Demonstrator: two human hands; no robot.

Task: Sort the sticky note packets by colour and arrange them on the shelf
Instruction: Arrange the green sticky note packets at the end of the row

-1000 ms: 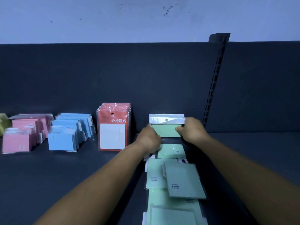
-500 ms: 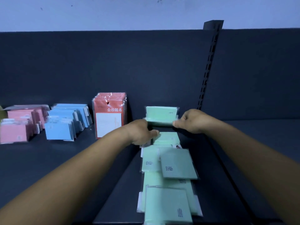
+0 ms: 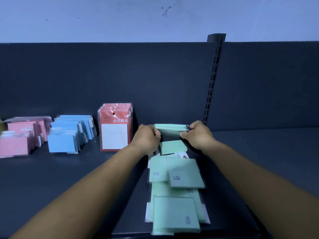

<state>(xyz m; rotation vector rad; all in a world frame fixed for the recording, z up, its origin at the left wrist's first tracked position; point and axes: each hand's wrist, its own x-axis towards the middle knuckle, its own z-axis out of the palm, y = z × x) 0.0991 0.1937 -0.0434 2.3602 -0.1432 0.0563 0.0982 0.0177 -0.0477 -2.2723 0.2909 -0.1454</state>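
A thin stack of green sticky note packets (image 3: 170,128) is held level between both hands near the back of the dark shelf (image 3: 51,173). My left hand (image 3: 146,138) grips its left end and my right hand (image 3: 198,134) grips its right end. Below the hands, several more green packets (image 3: 179,171) lie flat in a loose row running toward me, the nearest one (image 3: 174,214) at the shelf's front. To the left stand red packets (image 3: 114,128), blue packets (image 3: 69,133) and pink packets (image 3: 19,137) in separate rows.
A dark back panel (image 3: 155,80) rises behind the shelf, with a slotted upright post (image 3: 213,78) just right of my hands. The shelf surface to the right of the post (image 3: 267,149) is bare. A pale wall is above.
The green stack has tilted from upright and facing me to nearly flat, edge on. Both hands stayed on its ends and the view shifted a little.
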